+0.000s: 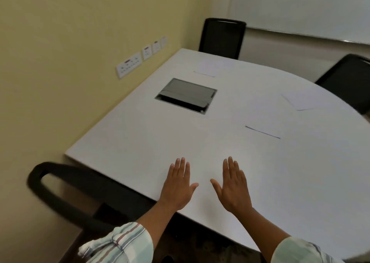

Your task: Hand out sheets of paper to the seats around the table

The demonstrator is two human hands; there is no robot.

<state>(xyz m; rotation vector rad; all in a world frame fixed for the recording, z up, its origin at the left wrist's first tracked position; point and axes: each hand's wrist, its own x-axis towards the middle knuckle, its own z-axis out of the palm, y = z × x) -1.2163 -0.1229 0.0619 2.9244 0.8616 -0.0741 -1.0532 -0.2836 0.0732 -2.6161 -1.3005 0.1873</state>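
Both my hands lie flat, palms down, on the white table [130,138] near its front edge. My left hand [178,186] and my right hand [232,188] hold nothing, fingers stretched out. One white sheet [214,68] lies at the far end before a black chair [222,38]. Another sheet [300,100] rests at the right before a second black chair [348,78]. A third sheet [280,146] lies right of my hands; only its dark far edge stands out against the table.
A grey cable hatch [186,95] is set into the table's middle. A black chair [66,190] stands at the front left corner by the yellow wall with sockets [130,66]. A whiteboard [300,8] hangs on the far wall.
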